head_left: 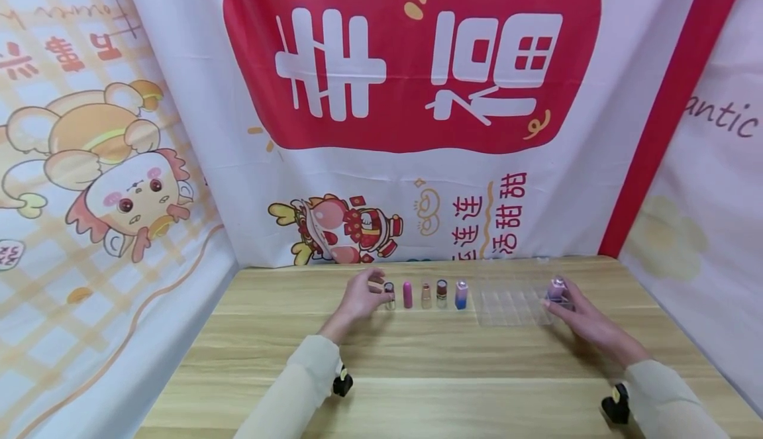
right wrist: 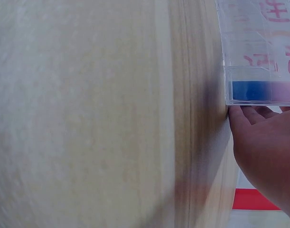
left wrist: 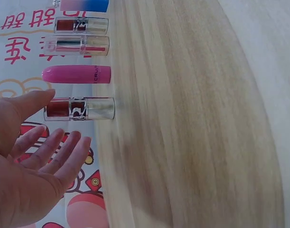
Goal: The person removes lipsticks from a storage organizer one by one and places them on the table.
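My left hand (head_left: 362,294) reaches around a dark-red lip gloss tube (left wrist: 59,109) with a clear base, at the left end of an upright row. In the left wrist view its fingers are spread, one fingertip right at the tube's top. My right hand (head_left: 581,311) holds the right end of a clear divided lipstick organizer (head_left: 512,300). Its fingers (right wrist: 239,121) lie along the outer end wall in the right wrist view. Inside the end compartment stands a blue-and-pink lipstick (right wrist: 251,90), its pinkish top showing beside that hand.
To the right of the left hand stand a pink tube (head_left: 408,294), a pale pink gloss (head_left: 426,296), another dark-red gloss (head_left: 442,294) and a blue-and-pink lipstick (head_left: 461,294). The wooden table (head_left: 441,353) ends at a printed cloth backdrop (head_left: 411,61).
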A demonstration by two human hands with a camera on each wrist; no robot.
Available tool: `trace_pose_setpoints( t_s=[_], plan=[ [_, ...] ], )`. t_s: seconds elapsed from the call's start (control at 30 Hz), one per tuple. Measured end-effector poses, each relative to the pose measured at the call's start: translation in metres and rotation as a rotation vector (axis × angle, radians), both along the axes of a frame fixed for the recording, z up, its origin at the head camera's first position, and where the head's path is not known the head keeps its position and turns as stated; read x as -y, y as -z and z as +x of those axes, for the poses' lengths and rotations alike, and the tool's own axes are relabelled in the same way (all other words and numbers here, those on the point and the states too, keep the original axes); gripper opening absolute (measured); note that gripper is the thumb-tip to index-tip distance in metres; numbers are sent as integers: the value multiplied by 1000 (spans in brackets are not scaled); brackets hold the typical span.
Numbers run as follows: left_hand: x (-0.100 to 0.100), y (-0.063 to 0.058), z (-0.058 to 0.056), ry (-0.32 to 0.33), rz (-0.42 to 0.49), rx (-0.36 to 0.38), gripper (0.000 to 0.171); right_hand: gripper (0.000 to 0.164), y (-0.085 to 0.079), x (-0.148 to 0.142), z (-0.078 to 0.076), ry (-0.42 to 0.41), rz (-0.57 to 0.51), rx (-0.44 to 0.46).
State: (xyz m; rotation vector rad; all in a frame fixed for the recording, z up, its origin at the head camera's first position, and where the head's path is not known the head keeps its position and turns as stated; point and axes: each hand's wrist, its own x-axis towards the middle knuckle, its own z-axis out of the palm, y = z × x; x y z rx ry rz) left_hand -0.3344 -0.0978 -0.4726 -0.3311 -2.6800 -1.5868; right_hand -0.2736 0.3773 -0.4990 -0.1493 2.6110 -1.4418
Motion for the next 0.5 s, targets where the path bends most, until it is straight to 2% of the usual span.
trace_pose_setpoints(
  t_s=[0.23,0.5],
  plan=[
    [7,-2,3,9,-66,-62,48,99,0,0,-2,5,5,26],
    [9,-8,11,19,-65,-88,49,104,2,-2,-4,19,16,64]
  ],
)
